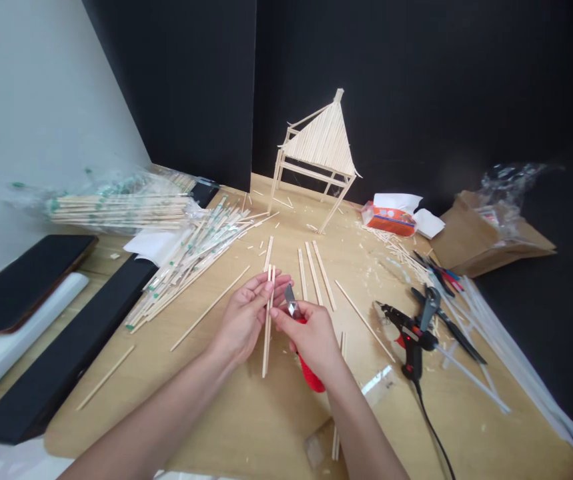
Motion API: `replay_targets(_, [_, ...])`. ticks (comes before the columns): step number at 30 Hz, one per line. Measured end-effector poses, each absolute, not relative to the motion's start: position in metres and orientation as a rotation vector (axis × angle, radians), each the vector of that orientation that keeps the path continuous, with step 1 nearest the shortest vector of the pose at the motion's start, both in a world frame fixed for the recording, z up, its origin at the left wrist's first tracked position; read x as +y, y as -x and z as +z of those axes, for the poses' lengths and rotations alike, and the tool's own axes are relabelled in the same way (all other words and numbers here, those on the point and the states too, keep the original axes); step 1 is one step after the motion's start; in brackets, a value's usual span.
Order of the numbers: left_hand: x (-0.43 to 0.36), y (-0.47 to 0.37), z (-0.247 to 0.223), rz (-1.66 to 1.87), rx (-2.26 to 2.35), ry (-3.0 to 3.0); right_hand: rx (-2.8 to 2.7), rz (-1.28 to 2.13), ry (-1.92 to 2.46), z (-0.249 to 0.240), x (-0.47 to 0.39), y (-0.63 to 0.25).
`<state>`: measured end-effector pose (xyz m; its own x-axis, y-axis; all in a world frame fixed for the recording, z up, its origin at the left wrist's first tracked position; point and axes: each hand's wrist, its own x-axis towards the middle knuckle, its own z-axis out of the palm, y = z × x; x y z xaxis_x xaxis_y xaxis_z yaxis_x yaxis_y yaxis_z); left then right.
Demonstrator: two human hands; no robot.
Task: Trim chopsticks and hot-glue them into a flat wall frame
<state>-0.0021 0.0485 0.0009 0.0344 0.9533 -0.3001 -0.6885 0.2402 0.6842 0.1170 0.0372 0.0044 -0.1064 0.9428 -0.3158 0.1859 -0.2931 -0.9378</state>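
My left hand (249,308) is closed around a pair of wooden chopsticks (267,333), held nearly upright above the table with their tops level with the fingertips. In my right hand (316,333) is a red utility knife (309,375), its blade (291,301) pointing up and away, close to the sticks. The right thumb and fingertips reach to the edge of the chopsticks. Beyond my hands, several loose sticks (315,273) lie side by side. At the back stands a small stick-built frame (320,143) with a sloping roof of sticks laid side by side.
Wrapped chopsticks (191,260) are heaped at left, by a plastic bag of more (121,210). To the right are a glue gun (409,337) with its cord, pliers (449,320), white glue sticks (521,353), a tissue pack (391,217) and a brown paper bag (491,240).
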Motion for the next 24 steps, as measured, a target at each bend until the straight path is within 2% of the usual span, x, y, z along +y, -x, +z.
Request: replay_targets(24, [0.045, 0.001, -0.001, 1.298, 0.756, -0.517, -1.344, 1.652, 1.342, 0.006, 0.037, -0.129])
